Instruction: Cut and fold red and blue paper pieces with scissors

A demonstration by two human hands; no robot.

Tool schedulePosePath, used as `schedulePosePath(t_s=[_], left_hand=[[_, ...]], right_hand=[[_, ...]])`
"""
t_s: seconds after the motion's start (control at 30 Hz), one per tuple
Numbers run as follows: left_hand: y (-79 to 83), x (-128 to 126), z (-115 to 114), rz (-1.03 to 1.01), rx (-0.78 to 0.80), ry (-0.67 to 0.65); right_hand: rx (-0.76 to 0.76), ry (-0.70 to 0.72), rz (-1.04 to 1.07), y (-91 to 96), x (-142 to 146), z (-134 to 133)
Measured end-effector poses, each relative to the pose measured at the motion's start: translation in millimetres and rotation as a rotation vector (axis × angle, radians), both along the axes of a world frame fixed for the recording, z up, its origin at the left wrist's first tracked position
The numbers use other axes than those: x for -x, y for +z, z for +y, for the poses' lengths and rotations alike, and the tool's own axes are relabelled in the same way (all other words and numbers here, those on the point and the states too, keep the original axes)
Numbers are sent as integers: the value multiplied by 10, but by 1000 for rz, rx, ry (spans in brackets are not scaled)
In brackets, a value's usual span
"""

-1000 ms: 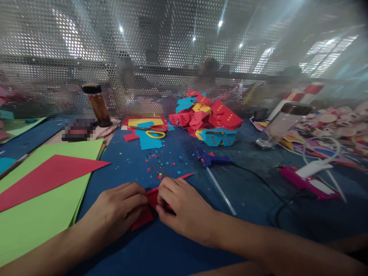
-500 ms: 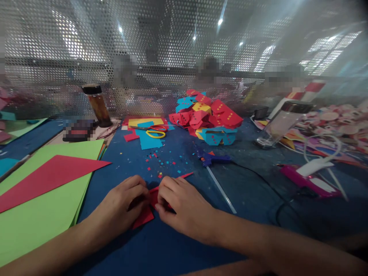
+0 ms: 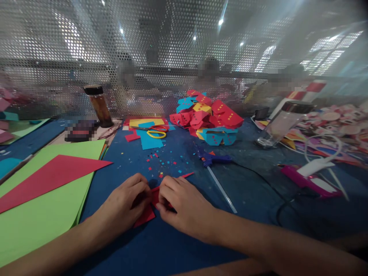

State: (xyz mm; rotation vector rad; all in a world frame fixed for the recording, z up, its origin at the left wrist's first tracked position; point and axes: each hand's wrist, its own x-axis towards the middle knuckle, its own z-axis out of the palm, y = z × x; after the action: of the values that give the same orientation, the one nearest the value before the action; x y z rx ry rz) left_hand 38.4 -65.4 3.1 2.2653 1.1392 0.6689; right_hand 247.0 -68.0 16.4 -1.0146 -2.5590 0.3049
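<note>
Both my hands grip a piece of red paper [image 3: 155,196] low over the blue table, close together. My left hand [image 3: 129,199] has its fingers curled on the paper's left side, hiding part of it. On the other side, my right hand [image 3: 181,203] pinches the paper between thumb and fingers. A red corner pokes out below the left hand, and a thin red tip shows beyond the right one. Just past my hands lie tiny red, blue and yellow paper bits [image 3: 162,163]. Scissors [image 3: 155,132] with red and yellow handles rest on blue and yellow paper.
Green sheets [image 3: 34,234] with a red paper piece [image 3: 57,176] on top lie at left. A blue glue gun [image 3: 214,158] trails its cord rightward. Behind it sits a pile of folded paper shapes [image 3: 207,115]. Two bottles [image 3: 100,109] and a magenta device [image 3: 310,182] stand farther out.
Both hands keep their hold on the red paper and barely move. The whole view has shifted very slightly.
</note>
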Motion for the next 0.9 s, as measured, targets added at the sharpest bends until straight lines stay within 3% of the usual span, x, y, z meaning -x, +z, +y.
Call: schedulePosePath(t_s=[0.53, 0.9], left_hand=[[1, -16, 32, -54, 51, 49], [-32, -17, 50, -71, 37, 68]], right_hand=[[-24, -3, -34, 13, 13, -3], [-167, 112, -121, -15, -20, 16]])
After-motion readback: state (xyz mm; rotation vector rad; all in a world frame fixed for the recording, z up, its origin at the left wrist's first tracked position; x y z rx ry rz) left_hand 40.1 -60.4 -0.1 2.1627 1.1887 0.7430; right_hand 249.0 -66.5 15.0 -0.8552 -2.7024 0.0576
